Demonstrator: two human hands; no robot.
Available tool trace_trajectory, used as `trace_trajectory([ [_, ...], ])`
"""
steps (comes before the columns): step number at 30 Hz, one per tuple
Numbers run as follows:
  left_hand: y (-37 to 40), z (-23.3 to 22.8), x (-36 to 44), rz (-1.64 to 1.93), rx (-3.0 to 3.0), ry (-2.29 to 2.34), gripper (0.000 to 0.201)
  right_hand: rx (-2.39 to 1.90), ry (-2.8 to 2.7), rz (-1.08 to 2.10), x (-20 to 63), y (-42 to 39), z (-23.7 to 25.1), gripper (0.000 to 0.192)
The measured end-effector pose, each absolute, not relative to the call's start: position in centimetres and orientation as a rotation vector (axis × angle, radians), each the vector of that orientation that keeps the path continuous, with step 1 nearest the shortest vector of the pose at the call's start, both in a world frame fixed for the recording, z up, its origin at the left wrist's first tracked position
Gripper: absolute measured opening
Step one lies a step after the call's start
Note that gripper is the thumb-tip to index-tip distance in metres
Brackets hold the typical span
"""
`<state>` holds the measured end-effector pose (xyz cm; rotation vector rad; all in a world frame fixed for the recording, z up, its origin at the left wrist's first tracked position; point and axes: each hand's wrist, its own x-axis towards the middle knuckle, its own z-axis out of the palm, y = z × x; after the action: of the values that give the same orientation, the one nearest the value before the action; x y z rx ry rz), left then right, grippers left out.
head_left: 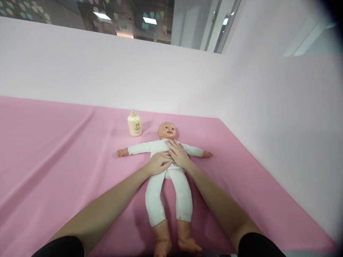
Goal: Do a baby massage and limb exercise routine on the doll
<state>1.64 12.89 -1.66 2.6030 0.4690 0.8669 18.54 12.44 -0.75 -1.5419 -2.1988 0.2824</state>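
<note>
A baby doll (171, 192) in a white suit lies on its back on the pink sheet (53, 160), arms spread, head away from me, bare feet near the bottom edge. My left hand (158, 162) rests flat on the doll's belly. My right hand (178, 153) lies flat on its chest, fingers pointing toward the doll's head. Both hands press on the doll's torso and neither grips anything. A small cream lotion bottle (134, 123) stands upright just left of the doll's head, apart from both hands.
The pink sheet covers a wide surface running left and toward me. Pale pink walls (281, 125) close it in at the back and along the right. Windows (128, 18) sit above the back wall.
</note>
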Motion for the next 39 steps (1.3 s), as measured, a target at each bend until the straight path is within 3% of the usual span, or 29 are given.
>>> trace_trajectory([
  [8,12.8,-1.9,1.3,0.903,2.516,0.662,0.033,-1.939,-2.008,0.26,16.6,10.4,-1.1,0.06],
  [15,12.8,-2.7,1.1,1.117,2.252,0.787,0.039,-1.941,-2.065,0.208,15.7,8.9,-0.9,0.063],
  [20,13.2,-2.8,0.8,1.165,2.208,0.828,0.047,-1.609,-2.288,0.174,15.6,8.7,-0.5,0.062],
  [24,13.4,-2.7,0.6,1.063,2.316,0.767,0.051,-1.134,-2.492,0.163,15.2,8.7,-0.1,0.042],
  [28,13.8,-2.7,0.3,0.979,2.298,0.814,0.052,-0.929,-2.452,0.267,15.2,9.0,0.0,0.02],
  [35,14.8,-3.1,0.2,0.895,2.271,1.015,0.053,-0.888,-2.118,0.829,15.9,9.5,-1.1,0.039],
  [39,14.5,-2.8,0.2,0.792,2.414,1.049,0.054,-0.899,-1.994,0.628,16.2,8.9,-1.0,0.038],
])
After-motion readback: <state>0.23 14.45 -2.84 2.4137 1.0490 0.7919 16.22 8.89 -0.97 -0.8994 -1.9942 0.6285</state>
